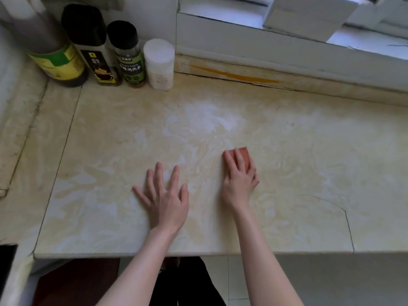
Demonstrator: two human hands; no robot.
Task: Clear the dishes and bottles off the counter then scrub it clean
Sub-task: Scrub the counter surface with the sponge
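My right hand [239,184] holds a reddish-brown sponge [245,153] against the beige marble counter [298,155]; two fingers lie on top and the others curl at its right edge. My left hand [165,199] rests flat on the counter to the sponge's left, fingers spread and holding nothing. White soapy smears [205,120] streak the surface beyond both hands. At the back left corner stand a large green-labelled bottle [55,60], a black-capped dark bottle [95,49], a black-capped spice jar [130,58] and a white jar [159,65].
A white window ledge [265,47] runs along the back, with a yellow stain on the backsplash [234,75]. A crack [346,219] crosses the counter at the front right. A raised stone border [19,111] lies at the left. The counter's front edge [198,253] is below my wrists.
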